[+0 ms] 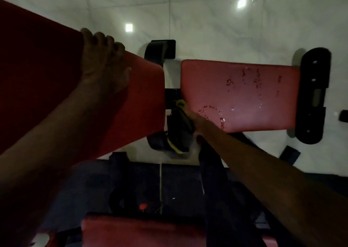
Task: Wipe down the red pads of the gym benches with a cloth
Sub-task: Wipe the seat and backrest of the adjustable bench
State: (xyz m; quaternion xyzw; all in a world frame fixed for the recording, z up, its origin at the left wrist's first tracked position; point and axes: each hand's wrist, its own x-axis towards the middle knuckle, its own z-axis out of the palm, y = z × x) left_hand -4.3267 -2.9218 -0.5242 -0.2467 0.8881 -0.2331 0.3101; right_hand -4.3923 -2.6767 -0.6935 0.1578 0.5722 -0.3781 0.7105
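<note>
The left hand [105, 64] grips the back pad [143, 99]; the right hand [198, 121] grips the cloth [178, 126] beside the seat pad [273, 114]; droplets [257, 81] on it suggest that wiping there is not yet done.

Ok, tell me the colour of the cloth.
The cloth is dark, near black, with yellow trim; head view shows it best.
</note>
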